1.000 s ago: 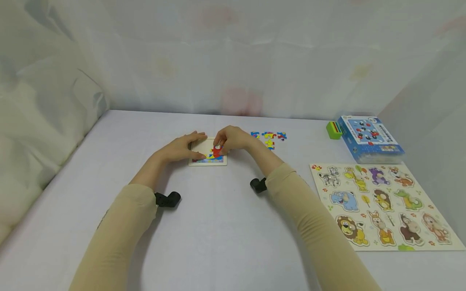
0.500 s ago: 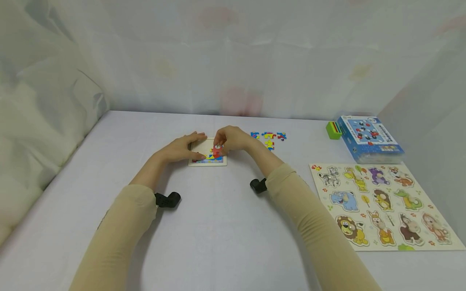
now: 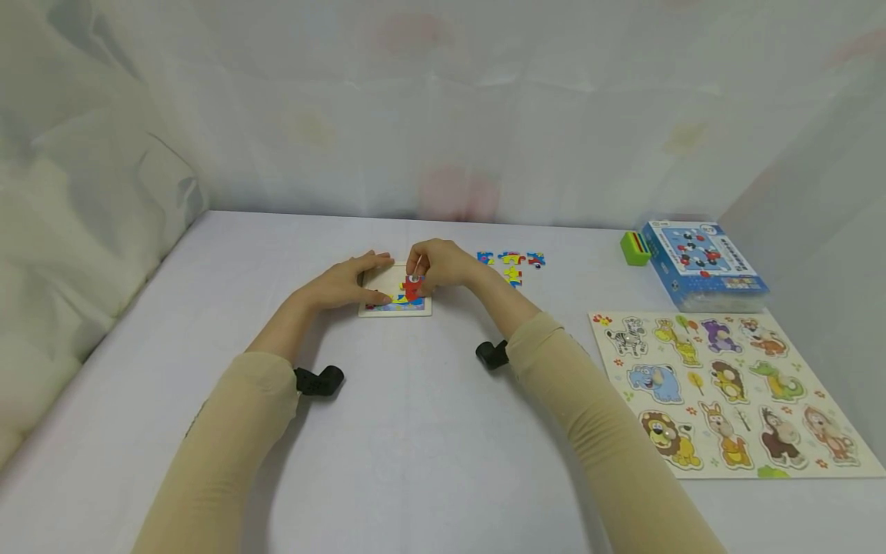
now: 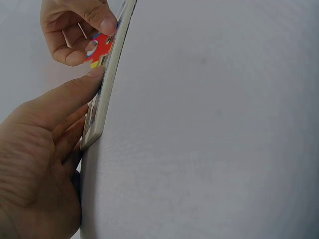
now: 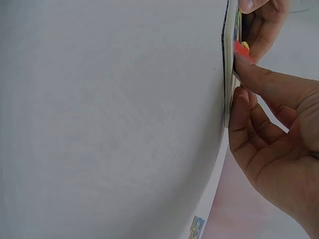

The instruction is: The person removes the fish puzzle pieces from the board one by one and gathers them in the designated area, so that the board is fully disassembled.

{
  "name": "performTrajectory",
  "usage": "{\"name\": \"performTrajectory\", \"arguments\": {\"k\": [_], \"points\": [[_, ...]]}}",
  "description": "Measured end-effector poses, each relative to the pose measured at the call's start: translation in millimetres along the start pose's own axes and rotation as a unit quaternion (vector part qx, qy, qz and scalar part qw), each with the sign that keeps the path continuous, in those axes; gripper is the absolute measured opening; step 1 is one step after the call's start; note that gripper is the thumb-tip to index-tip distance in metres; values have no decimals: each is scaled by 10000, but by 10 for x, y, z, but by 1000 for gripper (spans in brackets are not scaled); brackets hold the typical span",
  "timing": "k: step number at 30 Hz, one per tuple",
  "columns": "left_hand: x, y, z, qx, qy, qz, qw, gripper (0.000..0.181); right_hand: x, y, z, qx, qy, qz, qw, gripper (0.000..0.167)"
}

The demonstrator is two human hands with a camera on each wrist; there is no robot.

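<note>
A small wooden puzzle tray (image 3: 379, 278) lies on the white table, with colourful pieces along its near side. My left hand (image 3: 338, 283) spans the tray's left part, fingers stretched toward the far rim. In the left wrist view its thumb (image 4: 82, 92) rests at the near edge of the tray. A red puzzle piece (image 3: 413, 286) stands tilted over the tray's right part, pinched between the thumb and fingers of my right hand (image 3: 443, 263). The right wrist view shows this red piece (image 5: 242, 50) partly hidden behind the right thumb.
Several loose puzzle pieces (image 3: 512, 258) lie just right of the right hand. Farther right are a green block-shaped item (image 3: 634, 248), a blue box (image 3: 706, 261) and a large animal puzzle board (image 3: 734, 392). A curtain hangs behind the table's far edge.
The red puzzle piece tilts slightly in the right hand's pinch. Both hands otherwise keep their places at the tray.
</note>
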State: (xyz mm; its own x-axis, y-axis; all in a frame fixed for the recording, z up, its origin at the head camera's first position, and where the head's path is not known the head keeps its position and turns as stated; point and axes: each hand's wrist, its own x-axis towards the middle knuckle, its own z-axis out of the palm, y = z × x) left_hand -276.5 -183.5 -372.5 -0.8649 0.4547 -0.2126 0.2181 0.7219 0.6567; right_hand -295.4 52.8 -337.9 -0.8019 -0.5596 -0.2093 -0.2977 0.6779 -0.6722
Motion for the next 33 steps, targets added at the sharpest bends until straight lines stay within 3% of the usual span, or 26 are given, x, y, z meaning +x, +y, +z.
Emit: {"name": "performTrajectory", "arguments": {"k": [24,28,33], "points": [[-7,17,9,14,11,-17,10000,83,-7,21,0,-107,-135,-145,9997,20],[-15,112,9,129,-40,-72,9999,82,-2,27,7,-124,-112,-180,9997,18],[51,262,70,260,-148,246,9992,80,3,35,10,-135,-64,-234,9996,19]]}}
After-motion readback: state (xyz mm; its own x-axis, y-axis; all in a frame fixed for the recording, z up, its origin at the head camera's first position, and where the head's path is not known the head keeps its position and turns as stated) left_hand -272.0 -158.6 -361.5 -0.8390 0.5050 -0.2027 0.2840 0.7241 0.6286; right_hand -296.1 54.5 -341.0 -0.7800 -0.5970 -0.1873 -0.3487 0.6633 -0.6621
